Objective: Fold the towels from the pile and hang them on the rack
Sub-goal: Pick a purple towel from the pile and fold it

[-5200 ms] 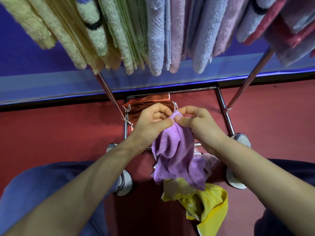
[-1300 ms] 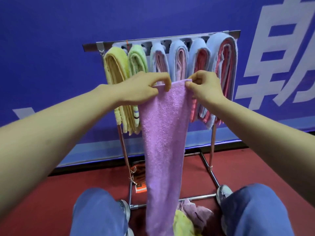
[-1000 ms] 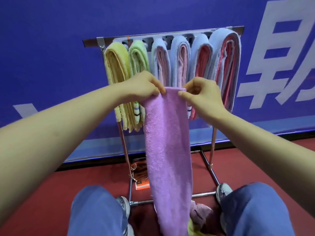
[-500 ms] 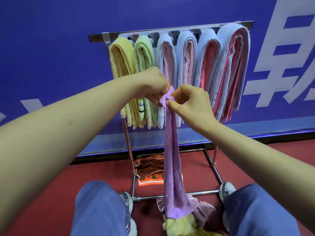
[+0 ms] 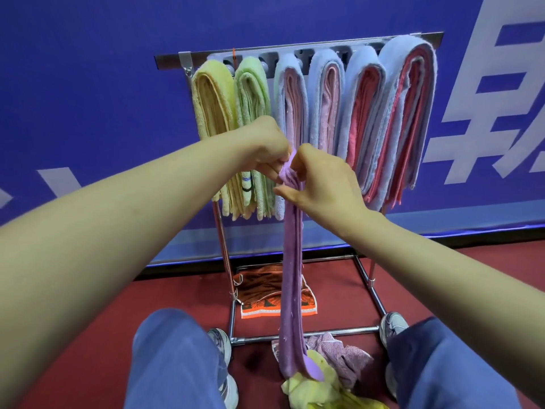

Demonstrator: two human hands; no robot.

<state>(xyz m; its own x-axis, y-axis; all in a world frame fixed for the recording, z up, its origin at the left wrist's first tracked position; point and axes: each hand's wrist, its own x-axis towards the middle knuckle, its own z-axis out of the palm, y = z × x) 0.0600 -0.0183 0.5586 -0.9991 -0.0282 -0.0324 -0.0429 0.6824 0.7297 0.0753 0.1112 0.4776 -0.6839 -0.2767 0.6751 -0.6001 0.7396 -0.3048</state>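
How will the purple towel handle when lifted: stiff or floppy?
Likely floppy: the purple towel hangs as a limp narrow strip. Probably light: the left hand and right hand carry it by pinching its top. Terry pile looks grippy, not slippery.

I see purple towel (image 5: 290, 290) gathered into a narrow strip, top pinched in left hand (image 5: 265, 146) and right hand (image 5: 321, 178), hanging straight before the rack (image 5: 295, 50), lower end touching floor pile (image 5: 324, 385) of yellow and mauve towels; hung towels (image 5: 324, 113) on rack are folded: yellow, green, blue over pink
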